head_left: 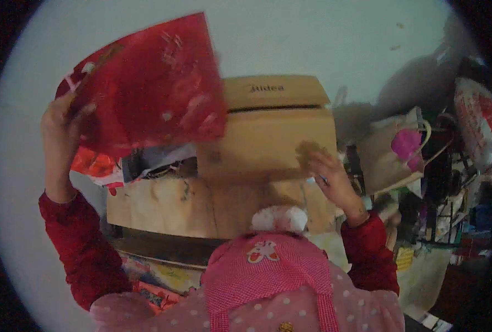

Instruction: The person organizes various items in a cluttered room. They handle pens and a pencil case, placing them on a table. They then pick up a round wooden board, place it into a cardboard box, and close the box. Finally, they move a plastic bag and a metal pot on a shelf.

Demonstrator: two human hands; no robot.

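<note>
My left hand [66, 119] is raised at the left, its fingers closed on the edge of a large red bag [154, 83]. The bag is flat, glossy and printed with paler marks, and it hangs in front of the wall. It covers the left end of a closed cardboard box [273, 133]. My right hand [329, 174] is at the box's lower right front, fingers apart and slightly bent, somewhat blurred. No held object shows in it; whether the fingertips touch the cardboard I cannot tell.
The box rests on a light wooden surface [157, 207]. Red and grey folded items [157, 160] lie left of it. At the right stand a beige paper bag [381, 152] with a pink patch and a cluttered dark rack [450, 199]. A white fluffy thing [279, 219] is near my chest.
</note>
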